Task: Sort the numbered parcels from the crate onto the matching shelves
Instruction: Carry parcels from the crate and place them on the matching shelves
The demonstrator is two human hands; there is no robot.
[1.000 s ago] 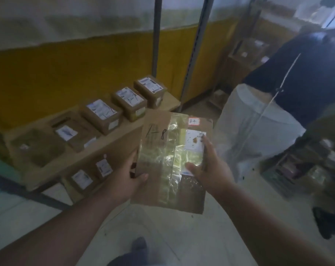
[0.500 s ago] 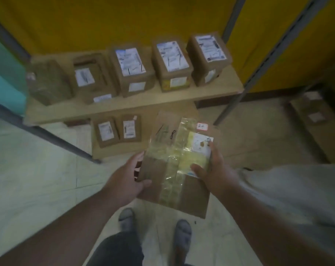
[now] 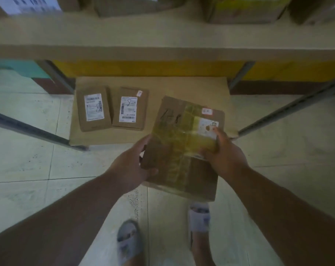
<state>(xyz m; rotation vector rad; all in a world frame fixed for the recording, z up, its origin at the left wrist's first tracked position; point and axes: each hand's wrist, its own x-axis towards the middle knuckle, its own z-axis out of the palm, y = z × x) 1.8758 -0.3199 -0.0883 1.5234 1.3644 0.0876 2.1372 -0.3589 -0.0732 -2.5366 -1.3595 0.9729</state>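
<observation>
Holding one item between us: a flat taped parcel (image 3: 183, 148), brown cardboard, hand-marked "1-8" near its far left corner, with yellowed tape over the middle and a white label at the far right. Our left hand (image 3: 132, 166) grips its near left edge, fingers curled under; our right hand (image 3: 225, 154) grips the right edge, thumb pressed on the tape beside the label. The parcel hangs tilted in the air, its far end over the cardboard sheet (image 3: 201, 89) on the bottom level of the rack and its near end over the floor.

Landmark: that cardboard sheet.
- On its left half, two small parcels side by side: a left small parcel (image 3: 93, 108), label marked "1-8", and a middle small parcel (image 3: 130, 108), barcode label with a scrawled "8".
- Its right half, under our parcel: bare.
- Above it: the wooden shelf board (image 3: 162, 35), carrying boxes cut off by the frame.
- To either side: grey steel rack rails (image 3: 289, 110).
- In front of it: our two slippered feet on the tiled floor.

Risks, as we judge them: the glossy tape may let the right thumb slip; lowering at this tilt could catch the far corner and skid the sheet; setting down too far left would shove the middle small parcel; stooping may bring our head against the shelf board.
</observation>
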